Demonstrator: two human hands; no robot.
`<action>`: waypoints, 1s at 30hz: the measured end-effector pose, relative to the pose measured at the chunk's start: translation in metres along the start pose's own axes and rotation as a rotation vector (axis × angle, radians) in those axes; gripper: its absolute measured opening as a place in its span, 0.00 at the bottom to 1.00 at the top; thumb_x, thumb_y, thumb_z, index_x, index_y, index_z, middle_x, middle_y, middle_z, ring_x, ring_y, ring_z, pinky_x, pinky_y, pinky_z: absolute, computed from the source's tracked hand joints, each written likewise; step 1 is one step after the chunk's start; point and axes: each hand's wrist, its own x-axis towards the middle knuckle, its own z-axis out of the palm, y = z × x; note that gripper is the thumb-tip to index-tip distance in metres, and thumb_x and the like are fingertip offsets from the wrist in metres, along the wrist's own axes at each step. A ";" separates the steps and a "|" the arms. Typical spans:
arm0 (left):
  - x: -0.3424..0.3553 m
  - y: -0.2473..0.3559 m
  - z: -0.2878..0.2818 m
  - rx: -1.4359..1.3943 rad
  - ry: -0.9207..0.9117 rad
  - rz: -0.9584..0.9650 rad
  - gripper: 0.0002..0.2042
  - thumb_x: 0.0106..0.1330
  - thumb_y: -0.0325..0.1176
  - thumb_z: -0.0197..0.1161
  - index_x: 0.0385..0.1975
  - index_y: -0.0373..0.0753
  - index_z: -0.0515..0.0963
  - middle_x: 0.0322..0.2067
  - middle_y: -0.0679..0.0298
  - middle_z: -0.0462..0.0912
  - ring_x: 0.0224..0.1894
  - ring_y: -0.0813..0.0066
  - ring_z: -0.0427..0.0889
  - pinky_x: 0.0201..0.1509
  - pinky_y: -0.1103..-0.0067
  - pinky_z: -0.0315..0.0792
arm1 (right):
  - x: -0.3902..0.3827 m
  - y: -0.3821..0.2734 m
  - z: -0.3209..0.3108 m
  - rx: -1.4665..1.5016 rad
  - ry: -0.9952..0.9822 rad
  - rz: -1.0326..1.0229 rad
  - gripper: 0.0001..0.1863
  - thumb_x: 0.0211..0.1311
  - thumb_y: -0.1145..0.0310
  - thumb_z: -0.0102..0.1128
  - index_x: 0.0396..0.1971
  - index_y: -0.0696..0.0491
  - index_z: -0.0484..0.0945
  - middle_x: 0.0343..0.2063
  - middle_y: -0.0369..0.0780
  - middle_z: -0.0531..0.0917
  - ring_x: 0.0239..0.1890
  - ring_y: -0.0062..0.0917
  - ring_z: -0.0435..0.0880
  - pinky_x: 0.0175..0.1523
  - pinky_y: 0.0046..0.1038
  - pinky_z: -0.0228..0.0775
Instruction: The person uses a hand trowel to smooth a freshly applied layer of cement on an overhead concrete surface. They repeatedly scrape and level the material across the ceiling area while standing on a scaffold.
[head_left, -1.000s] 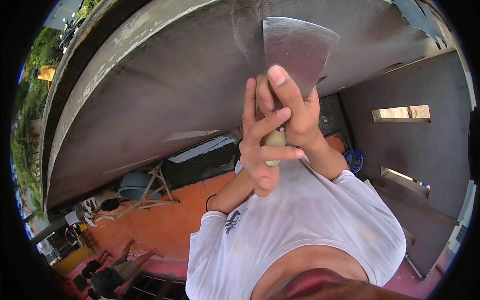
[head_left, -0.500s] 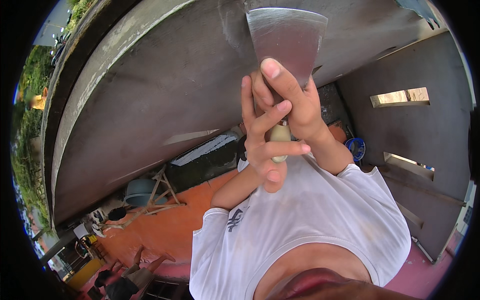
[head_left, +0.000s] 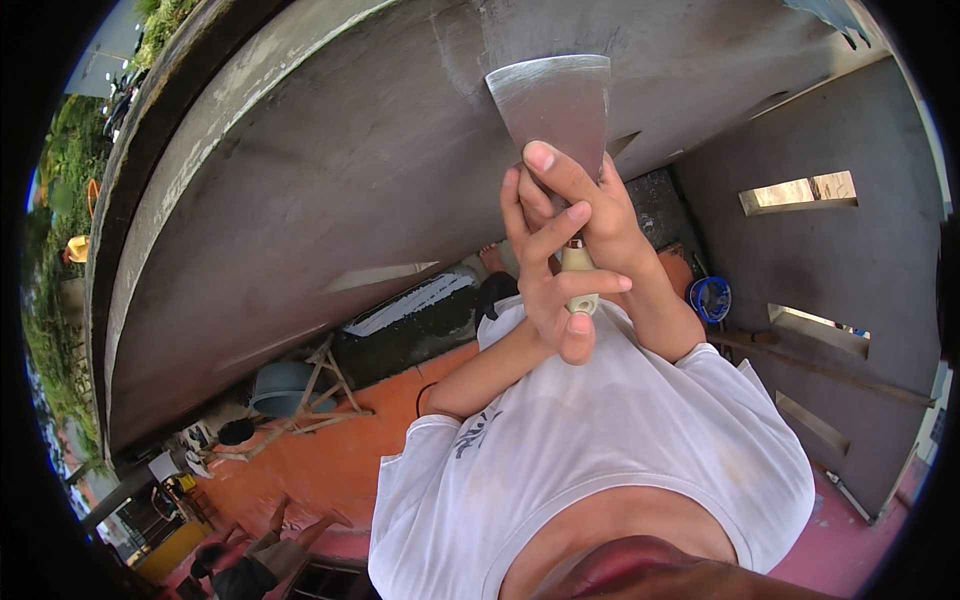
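Note:
A broad scraper [head_left: 556,105] with a flared metal blade and a pale cream handle is held in front of my chest by both hands. My left hand [head_left: 547,275] is closed about the handle, two fingers crossing its front. Higher up, my right hand [head_left: 605,215] grips the scraper where blade and handle meet, its thumb lying against the lower blade. The blade's edge points away from me, toward the grey plastered wall [head_left: 300,190]. Whether it touches the wall I cannot tell. Some of the right fingers are hidden behind the blade.
Another wall [head_left: 840,250] with slot openings stands at the right, a blue round object [head_left: 710,298] near its foot. Left of me, a grey-blue tub [head_left: 283,390] sits by a wooden frame [head_left: 325,390] on the orange floor [head_left: 400,395]. Another person [head_left: 255,570] is at the lower left.
The scraper and both hands have come lower in the picture. The blade looks smaller and leans slightly more to the left, and the handle has shifted a little right. Both hands keep their hold.

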 end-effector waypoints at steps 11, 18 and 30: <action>0.000 -0.008 -0.010 0.025 -0.013 0.051 0.16 0.58 0.42 0.44 0.25 0.48 0.82 0.57 0.60 0.75 0.65 0.28 0.56 0.67 0.44 0.51 | 0.004 0.005 0.001 0.007 -0.086 -0.090 0.21 0.67 0.59 0.52 0.13 0.50 0.65 0.11 0.30 0.65 0.16 0.13 0.63 0.21 0.20 0.52; 0.041 -0.015 -0.019 -0.017 -0.092 0.219 0.17 0.62 0.39 0.41 0.23 0.46 0.79 0.55 0.57 0.75 0.65 0.27 0.54 0.67 0.40 0.49 | 0.014 -0.022 0.023 0.061 -0.073 -0.221 0.18 0.67 0.62 0.52 0.16 0.50 0.67 0.12 0.29 0.66 0.17 0.13 0.62 0.23 0.21 0.52; 0.004 -0.009 -0.025 0.030 -0.076 0.099 0.13 0.55 0.38 0.46 0.22 0.46 0.80 0.56 0.58 0.75 0.65 0.24 0.54 0.65 0.39 0.52 | 0.004 0.011 0.006 0.000 -0.083 -0.060 0.18 0.67 0.61 0.52 0.17 0.51 0.67 0.13 0.30 0.67 0.18 0.14 0.64 0.24 0.21 0.55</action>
